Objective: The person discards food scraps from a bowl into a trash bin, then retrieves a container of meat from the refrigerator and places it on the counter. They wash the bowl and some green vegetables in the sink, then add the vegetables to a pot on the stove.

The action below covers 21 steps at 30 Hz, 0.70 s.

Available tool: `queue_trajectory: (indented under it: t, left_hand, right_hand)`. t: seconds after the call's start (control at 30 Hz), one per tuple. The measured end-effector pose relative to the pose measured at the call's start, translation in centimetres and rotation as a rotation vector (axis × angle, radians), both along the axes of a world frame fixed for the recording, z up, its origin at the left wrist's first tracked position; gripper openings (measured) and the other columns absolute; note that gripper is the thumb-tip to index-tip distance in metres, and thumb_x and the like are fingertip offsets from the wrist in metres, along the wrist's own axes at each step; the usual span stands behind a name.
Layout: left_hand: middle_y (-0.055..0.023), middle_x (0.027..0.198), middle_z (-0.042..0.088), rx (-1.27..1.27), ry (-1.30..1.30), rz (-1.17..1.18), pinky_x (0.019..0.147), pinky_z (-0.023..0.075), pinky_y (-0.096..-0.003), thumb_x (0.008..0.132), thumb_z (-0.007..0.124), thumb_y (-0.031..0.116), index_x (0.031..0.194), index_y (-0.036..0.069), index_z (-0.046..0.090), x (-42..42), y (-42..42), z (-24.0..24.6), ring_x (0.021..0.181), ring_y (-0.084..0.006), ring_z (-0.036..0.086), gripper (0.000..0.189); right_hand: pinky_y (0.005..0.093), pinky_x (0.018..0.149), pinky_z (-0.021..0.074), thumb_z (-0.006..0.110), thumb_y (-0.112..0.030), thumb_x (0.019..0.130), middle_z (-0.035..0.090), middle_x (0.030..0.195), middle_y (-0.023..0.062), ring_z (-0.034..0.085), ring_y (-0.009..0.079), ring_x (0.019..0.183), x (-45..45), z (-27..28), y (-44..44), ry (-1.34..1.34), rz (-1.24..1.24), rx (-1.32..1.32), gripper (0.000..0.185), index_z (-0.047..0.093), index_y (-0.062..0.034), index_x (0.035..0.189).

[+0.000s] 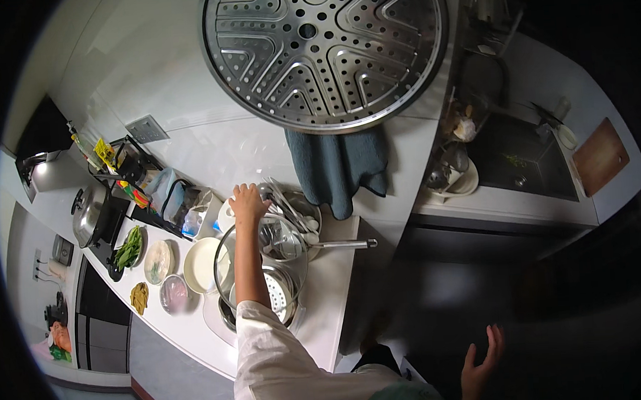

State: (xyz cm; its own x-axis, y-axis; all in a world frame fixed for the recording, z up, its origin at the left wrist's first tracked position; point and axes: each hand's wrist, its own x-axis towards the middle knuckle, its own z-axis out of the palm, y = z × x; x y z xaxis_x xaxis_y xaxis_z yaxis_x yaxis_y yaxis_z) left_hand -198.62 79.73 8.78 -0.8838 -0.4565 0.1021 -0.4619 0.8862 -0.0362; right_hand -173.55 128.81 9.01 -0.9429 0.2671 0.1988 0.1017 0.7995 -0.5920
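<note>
My left hand (249, 202) reaches across the counter to the wall side, between a white round dish (226, 216) and metal utensils (285, 202) in a pot. Its fingers bend downward; whether they grip anything is hidden. Below my left forearm lies a large glass lid (301, 271) with a metal rim, over bowls and a white perforated steamer insert (278, 292). A pot handle (347, 245) sticks out to the right. My right hand (482, 357) hangs at lower right, fingers apart, holding nothing.
A large steel steamer plate (326, 53) and a dark towel (338, 166) hang by the wall. A cream pan (204, 266), wrapped bowls (174, 294), leafy greens (129, 248) and a lidded pot (90, 215) line the counter leftward. At right are a sink (519, 159) and cutting board (601, 155).
</note>
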Motion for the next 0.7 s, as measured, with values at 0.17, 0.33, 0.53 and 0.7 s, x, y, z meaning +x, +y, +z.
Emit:
queue_trajectory:
  t: [0.17, 0.33, 0.53, 0.7]
  left_hand:
    - [-0.0143, 0.108, 0.055, 0.188, -0.128, -0.118, 0.083, 0.0436, -0.0468, 0.053, 0.075, 0.039, 0.108, 0.007, 0.050, -3.3, -4.6, -3.2, 0.108, -0.0319, 0.047, 0.069]
    - [-0.0145, 0.092, 0.059, 0.251, -0.044, -0.277, 0.075, 0.0445, -0.0404, 0.048, 0.078, 0.037, 0.097, 0.005, 0.052, -4.7, -5.8, -3.1, 0.089, -0.0333, 0.053, 0.064]
    - [-0.0124, 0.081, 0.058, 0.259, 0.181, -0.501, 0.073, 0.0427, -0.0384, 0.048, 0.081, 0.025, 0.098, 0.003, 0.053, -1.7, -5.2, -0.6, 0.078, -0.0316, 0.054, 0.062]
    - [-0.0145, 0.088, 0.060, 0.369, 0.257, -0.352, 0.077, 0.0433, -0.0359, 0.050, 0.078, 0.005, 0.111, 0.001, 0.049, 0.1, -1.3, 4.7, 0.084, -0.0306, 0.057, 0.068]
  right_hand:
    - [0.0447, 0.103, 0.0261, 0.053, -0.007, 0.081, 0.039, 0.129, 0.0127, 0.032, 0.0286, 0.125, -3.5, -1.0, 2.1, -0.034, -0.060, 0.033, 0.046, 0.040, -0.0067, 0.125]
    - [0.0453, 0.104, 0.0240, 0.053, -0.014, 0.083, 0.038, 0.131, 0.0126, 0.029, 0.0286, 0.126, -6.4, -0.5, 3.6, -0.068, -0.249, 0.025, 0.046, 0.040, -0.0078, 0.126]
    - [0.0457, 0.104, 0.0220, 0.052, -0.019, 0.085, 0.035, 0.133, 0.0121, 0.026, 0.0290, 0.127, -10.0, 1.1, 5.5, -0.165, -0.385, 0.034, 0.047, 0.037, -0.0109, 0.129]
    - [0.0438, 0.102, 0.0265, 0.054, -0.011, 0.082, 0.038, 0.130, 0.0129, 0.032, 0.0300, 0.124, -11.4, -1.0, 7.5, -0.037, -0.374, 0.115, 0.046, 0.040, -0.0085, 0.126]
